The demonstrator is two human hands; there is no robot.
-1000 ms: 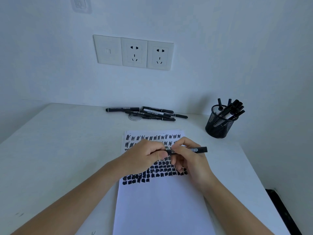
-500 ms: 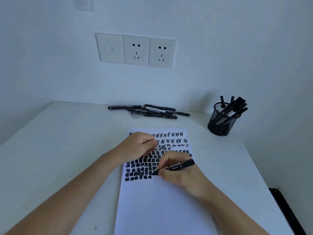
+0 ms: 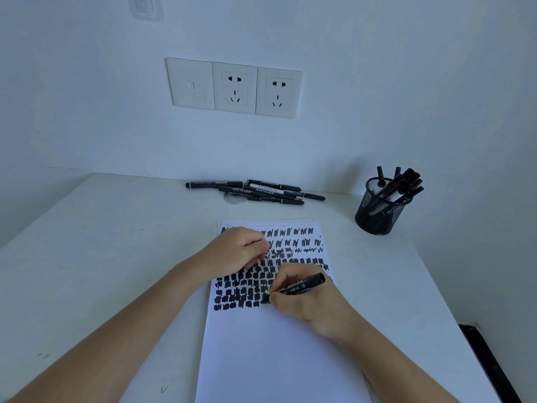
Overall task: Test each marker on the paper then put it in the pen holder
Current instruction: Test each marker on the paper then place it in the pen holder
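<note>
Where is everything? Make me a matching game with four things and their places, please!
Things:
1. marker
2. pen holder
3. loose markers
4. left hand

Places:
A. at the back of the table, under the sockets
B. curled, resting on the top of the paper
C. in the right hand, tip on the paper
D. standing on the table's right side

Pairs: 1-C, 2-D, 3-A, 4-B

Loose markers (image 3: 255, 191) behind paper (image 3: 279, 353), pen holder (image 3: 379, 210) right
</note>
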